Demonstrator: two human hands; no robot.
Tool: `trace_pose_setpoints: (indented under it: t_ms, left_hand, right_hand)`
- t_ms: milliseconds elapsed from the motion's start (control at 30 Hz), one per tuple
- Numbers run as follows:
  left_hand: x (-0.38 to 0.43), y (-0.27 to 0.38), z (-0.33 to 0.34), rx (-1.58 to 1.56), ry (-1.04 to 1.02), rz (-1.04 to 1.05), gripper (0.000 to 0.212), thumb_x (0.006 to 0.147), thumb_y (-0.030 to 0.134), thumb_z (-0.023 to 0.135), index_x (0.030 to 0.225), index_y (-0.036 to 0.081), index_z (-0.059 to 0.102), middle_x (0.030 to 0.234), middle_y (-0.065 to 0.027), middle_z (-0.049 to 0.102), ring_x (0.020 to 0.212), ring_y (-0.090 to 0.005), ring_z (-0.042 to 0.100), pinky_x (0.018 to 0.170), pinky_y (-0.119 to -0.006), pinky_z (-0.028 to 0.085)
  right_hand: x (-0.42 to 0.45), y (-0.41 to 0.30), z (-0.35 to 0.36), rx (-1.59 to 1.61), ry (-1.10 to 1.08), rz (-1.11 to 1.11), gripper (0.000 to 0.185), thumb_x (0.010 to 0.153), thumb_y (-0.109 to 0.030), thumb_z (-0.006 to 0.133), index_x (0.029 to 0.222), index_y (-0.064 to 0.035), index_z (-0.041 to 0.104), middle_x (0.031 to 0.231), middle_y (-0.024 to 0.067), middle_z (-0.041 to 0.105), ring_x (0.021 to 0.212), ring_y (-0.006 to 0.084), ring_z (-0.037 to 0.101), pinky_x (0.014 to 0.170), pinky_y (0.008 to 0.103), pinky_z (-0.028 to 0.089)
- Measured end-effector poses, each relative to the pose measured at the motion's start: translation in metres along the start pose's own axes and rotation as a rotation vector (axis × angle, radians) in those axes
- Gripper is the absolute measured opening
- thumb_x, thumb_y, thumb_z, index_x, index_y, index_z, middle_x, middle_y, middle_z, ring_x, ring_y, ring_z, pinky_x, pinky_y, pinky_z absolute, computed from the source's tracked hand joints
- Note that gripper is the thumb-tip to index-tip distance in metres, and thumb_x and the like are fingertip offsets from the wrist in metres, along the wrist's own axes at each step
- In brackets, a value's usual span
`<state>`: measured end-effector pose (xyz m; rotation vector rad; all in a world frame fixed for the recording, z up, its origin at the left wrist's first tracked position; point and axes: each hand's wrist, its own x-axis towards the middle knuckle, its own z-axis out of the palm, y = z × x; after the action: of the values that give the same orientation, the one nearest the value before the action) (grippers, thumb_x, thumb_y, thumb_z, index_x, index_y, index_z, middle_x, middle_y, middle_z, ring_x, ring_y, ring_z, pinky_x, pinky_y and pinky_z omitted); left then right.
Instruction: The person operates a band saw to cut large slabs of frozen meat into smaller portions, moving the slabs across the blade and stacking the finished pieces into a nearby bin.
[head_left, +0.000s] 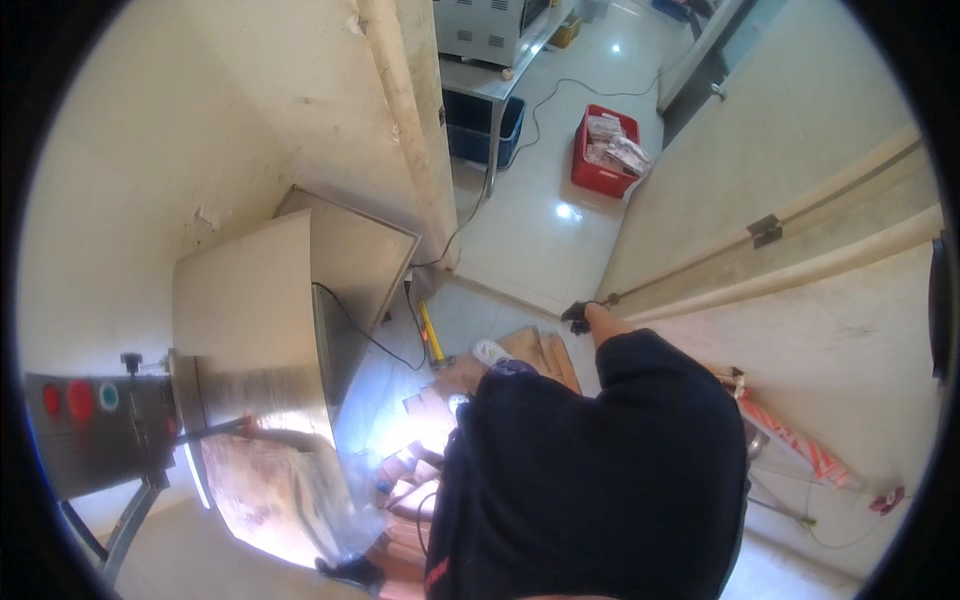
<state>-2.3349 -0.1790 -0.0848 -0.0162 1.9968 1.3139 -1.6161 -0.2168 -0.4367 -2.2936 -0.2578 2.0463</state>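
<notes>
At the bottom left, my left hand (351, 574), in a dark glove, is at the lower corner of a large clear plastic bag (274, 495) with pale and reddish contents. The bag lies against a metal-sided machine; whether my fingers grip it is not clear. My right hand (577, 316), also in a dark glove, hangs low by the doorway's threshold. No object shows in it, and its fingers are too small and dark to read. Below my body, flattened cardboard (525, 349) and a yellow-handled hammer (430, 334) lie on the floor.
On the left are a control box (101, 427) with red and green buttons and a leaning metal panel (352, 247). A red crate (606, 176) of packed bags stands beyond the doorway, near a steel table (480, 82) over a blue bin (484, 135). A cable crosses the floor.
</notes>
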Motion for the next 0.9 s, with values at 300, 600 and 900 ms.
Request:
trace_pose_setpoints:
  t_ms: [300,600,900]
  left_hand:
    - [0.087,-0.018,-0.095,-0.475,-0.605,-0.098,0.086,0.084,0.065,0.05,0.144,0.005,0.03,0.145,-0.0195,0.033,0.125,-0.0389,0.037,0.102,-0.053,0.032]
    - [0.106,-0.032,-0.151,-0.34,-0.254,0.202,0.031,0.096,0.027,0.054,0.114,0.004,0.064,0.092,0.0019,0.06,0.072,-0.0021,0.053,0.061,-0.014,0.042]
    - [0.088,-0.033,-0.156,-0.364,-0.224,0.201,0.038,0.092,0.034,0.057,0.114,0.004,0.063,0.107,-0.0058,0.06,0.1,-0.0158,0.054,0.09,-0.028,0.042]
  right_hand:
    - [-0.043,-0.07,0.119,-0.794,-0.066,-0.578,0.023,0.086,-0.027,0.063,0.095,-0.008,0.073,0.082,0.0038,0.072,0.064,0.0185,0.065,0.066,0.0384,0.053]
    - [-0.406,-0.136,0.45,-0.5,-0.051,-1.894,0.026,0.079,-0.019,0.073,0.099,-0.0035,0.065,0.079,0.0144,0.065,0.074,0.0265,0.066,0.071,0.0359,0.051]
    - [-0.407,-0.226,0.523,-0.326,-0.255,-1.396,0.031,0.087,-0.028,0.068,0.096,0.0011,0.064,0.07,0.0116,0.065,0.064,0.0201,0.062,0.063,0.0353,0.05]
